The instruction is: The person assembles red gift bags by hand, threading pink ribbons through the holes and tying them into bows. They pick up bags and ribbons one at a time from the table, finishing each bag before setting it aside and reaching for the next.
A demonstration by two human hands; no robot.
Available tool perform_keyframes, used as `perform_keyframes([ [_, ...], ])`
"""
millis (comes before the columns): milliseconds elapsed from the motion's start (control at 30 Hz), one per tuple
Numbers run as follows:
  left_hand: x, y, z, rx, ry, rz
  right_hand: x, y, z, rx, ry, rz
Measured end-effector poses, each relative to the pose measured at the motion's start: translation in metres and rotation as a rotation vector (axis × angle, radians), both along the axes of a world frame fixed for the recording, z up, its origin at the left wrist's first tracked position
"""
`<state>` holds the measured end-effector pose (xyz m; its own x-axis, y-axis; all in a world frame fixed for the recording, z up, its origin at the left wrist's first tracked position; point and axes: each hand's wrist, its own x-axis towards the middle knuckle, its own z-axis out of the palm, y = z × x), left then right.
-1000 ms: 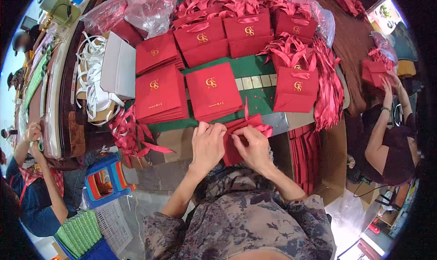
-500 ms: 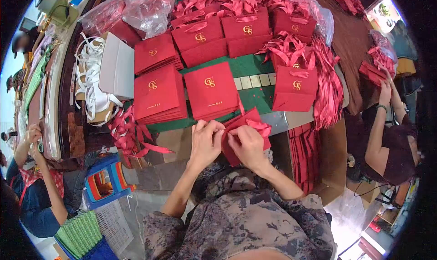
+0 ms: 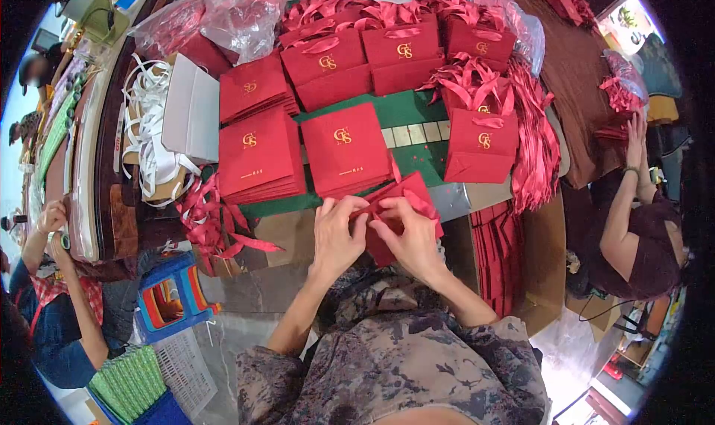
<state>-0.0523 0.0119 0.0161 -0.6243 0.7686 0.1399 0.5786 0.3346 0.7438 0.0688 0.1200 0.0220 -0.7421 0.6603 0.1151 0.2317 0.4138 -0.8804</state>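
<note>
Crowded workshop tabletop (image 3: 577, 90), part covered by a green mat (image 3: 406, 109), with other people seated at both sides.

Item in hand: one flat red paper gift bag (image 3: 414, 190), held off the near edge of the tabletop, just above the person's lap. The left hand (image 3: 339, 235) and right hand (image 3: 411, 240) meet at its upper edge. The fingers (image 3: 370, 215) of both are pinched narrow on the paper, beside a red satin ribbon (image 3: 430, 206) handle.

Assessment: the bag is judged light, thin and easily creased, and the ribbon limp and slippery. Best hold is the folded top edge near the ribbon, not the open panel.

Just beyond the bag lie two stacks of flat red bags with gold logos (image 3: 345, 148). Farther beyond and right stand opened red bags with ribbon handles (image 3: 482, 148). Left of the bag lie loose red ribbons (image 3: 216, 224), then white ribbons (image 3: 149, 131). Right of it a cardboard box (image 3: 547, 254) holds more red bags.
</note>
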Motion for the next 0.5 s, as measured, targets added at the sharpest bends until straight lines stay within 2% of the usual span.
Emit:
perform_keyframes([
  [67, 0.000, 0.001, 0.000, 0.004, -0.014, -0.005, 0.003, 0.001, 0.001, -0.041, 0.013, -0.014],
  [133, 0.001, 0.000, 0.001, 0.006, -0.029, -0.010, 0.005, 0.003, -0.001, 0.132, -0.031, 0.043],
  [400, 0.002, 0.002, 0.002, 0.039, -0.027, -0.072, 0.001, 0.005, -0.010, 0.240, -0.030, 0.015],
  [500, 0.004, 0.000, 0.005, 0.056, -0.065, -0.064, 0.000, 0.012, 0.010, 0.281, -0.016, 0.020],
])
